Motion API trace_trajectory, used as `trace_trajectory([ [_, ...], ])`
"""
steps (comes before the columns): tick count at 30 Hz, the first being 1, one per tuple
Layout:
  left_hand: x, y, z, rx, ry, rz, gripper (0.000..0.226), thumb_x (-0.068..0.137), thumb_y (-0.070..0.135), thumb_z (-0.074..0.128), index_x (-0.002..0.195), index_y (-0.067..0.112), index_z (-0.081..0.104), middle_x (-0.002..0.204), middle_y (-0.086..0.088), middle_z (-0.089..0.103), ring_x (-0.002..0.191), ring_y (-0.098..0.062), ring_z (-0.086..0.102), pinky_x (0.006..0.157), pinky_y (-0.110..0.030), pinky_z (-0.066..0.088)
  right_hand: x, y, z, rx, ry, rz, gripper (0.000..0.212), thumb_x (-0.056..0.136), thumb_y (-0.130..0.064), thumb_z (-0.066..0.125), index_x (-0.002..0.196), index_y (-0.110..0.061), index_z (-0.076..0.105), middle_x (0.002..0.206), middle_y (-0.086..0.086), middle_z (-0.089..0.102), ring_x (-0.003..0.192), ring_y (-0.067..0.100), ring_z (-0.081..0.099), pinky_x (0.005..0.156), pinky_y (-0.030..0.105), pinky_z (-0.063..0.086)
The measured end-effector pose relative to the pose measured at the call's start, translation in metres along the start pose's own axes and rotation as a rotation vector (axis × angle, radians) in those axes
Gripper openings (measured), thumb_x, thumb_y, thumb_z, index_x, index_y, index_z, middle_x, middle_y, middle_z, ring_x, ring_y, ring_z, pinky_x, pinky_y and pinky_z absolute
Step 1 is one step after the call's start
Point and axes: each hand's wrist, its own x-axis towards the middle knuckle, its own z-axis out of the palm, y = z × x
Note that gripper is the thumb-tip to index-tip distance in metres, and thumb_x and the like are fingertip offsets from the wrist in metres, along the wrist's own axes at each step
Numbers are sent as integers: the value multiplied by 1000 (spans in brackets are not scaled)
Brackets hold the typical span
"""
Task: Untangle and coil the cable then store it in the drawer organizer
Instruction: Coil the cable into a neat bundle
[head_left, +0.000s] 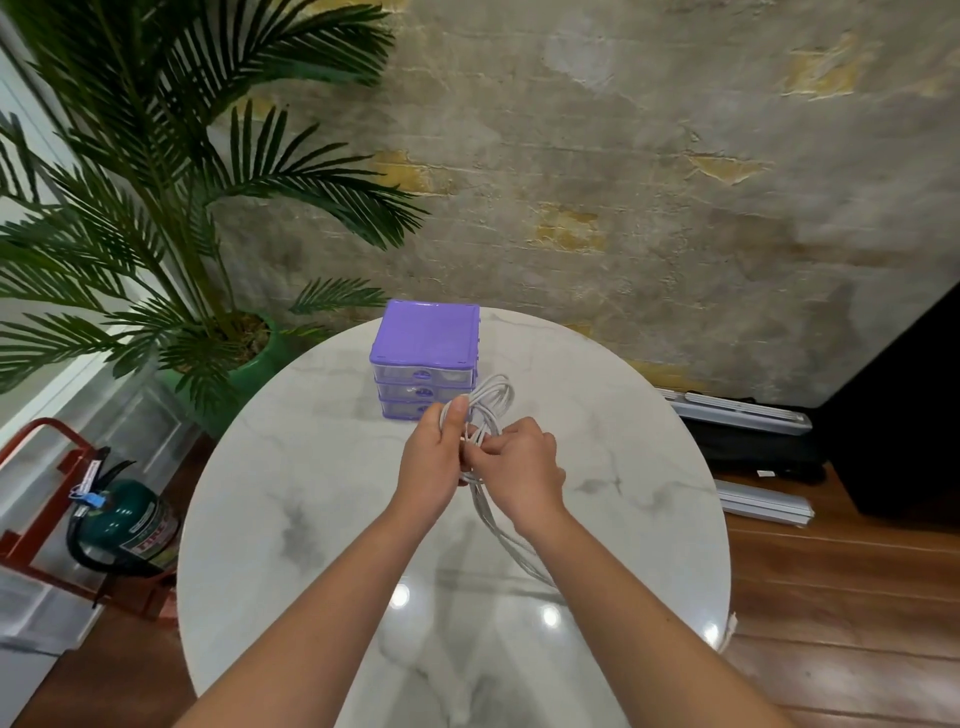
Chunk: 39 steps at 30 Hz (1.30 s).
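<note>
- Both hands met over the middle of the round marble worktop (291, 493), and the white cable (493, 400) was caught between them.
- The left hand (434, 462) gripped the bundle, its fingers (457, 410) curled round the strands with the thumb up against the loops.
- The right hand (522, 467) sat just beside it, touching, its fingers curled in and pinching the cable at the same knot of strands.
- Several loops of cable rose above the two hands, toward the far side of the worktop.
- More strands hung down below the hands and trailed across the worktop under the right forearm.
- The purple drawer organizer (426, 332) stood at the far edge of the worktop, just beyond the hands; the top loops of cable overlapped its lower right corner in view.
- All three clear drawers of the organizer looked pushed in.
- A potted palm (156, 171) stood on the floor to the left, in a green pot.
- A green fire extinguisher (130, 525) sat low on the left in a red stand.
</note>
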Motion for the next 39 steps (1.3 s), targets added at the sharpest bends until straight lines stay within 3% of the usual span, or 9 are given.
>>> trace_trajectory([
  [3,6,-3,-5,103,1,71,41,99,48,40,85,13,56,74,-2,61,65,-16,58,64,-45,51,3,-2,-6,359,-147,108,37,80,-40,73,48,-22,67,51,-13,52,67,19,42,67,32,35],
  [5,9,-6,-7,152,-18,97,39,99,48,40,88,15,58,78,-2,62,66,-14,59,63,-45,51,4,-3,-14,579,-309,221,19,84,-33,73,81,-14,78,76,-4,67,73,13,52,68,29,39],
  [7,11,-10,-11,193,-26,105,35,99,48,40,93,19,59,78,3,62,67,-12,58,61,-38,48,6,-1,-24,679,-460,315,19,87,-34,69,85,-16,76,89,-6,69,85,12,52,72,25,37],
  [11,15,-17,-21,281,-19,135,40,98,50,38,88,17,57,72,4,57,70,-20,55,65,-37,44,16,4,-45,897,-622,406,12,91,-29,63,83,-20,67,75,-6,61,77,15,50,76,27,45],
  [17,24,-17,-26,467,6,162,51,97,58,32,90,14,57,76,-2,62,75,-23,59,70,-42,48,19,10,-49,815,-596,240,13,86,-4,67,100,-4,65,99,14,69,87,23,67,90,33,54],
  [25,27,-5,-28,697,76,219,48,98,57,27,94,19,55,84,6,57,76,-23,55,61,-34,39,21,8,-52,840,-471,184,5,84,0,63,81,-3,65,81,14,68,80,28,70,88,41,55],
  [29,21,-3,-33,844,107,323,44,99,54,27,93,17,51,86,5,55,75,-24,54,60,-33,38,21,6,-59,1038,-520,357,14,83,0,51,79,-1,64,66,10,60,54,21,60,61,34,60],
  [32,18,-6,-38,871,141,390,41,98,53,28,89,18,47,87,2,56,76,-27,57,57,-33,39,22,10,-65,1111,-641,469,16,82,-7,50,81,-4,66,49,-7,31,40,8,26,41,17,29],
  [39,24,-8,-44,615,269,162,48,98,57,27,91,17,53,88,-3,63,79,-30,58,65,-41,46,10,18,-49,1464,-739,247,13,84,-5,55,92,-9,65,90,15,65,102,39,62,97,40,42],
])
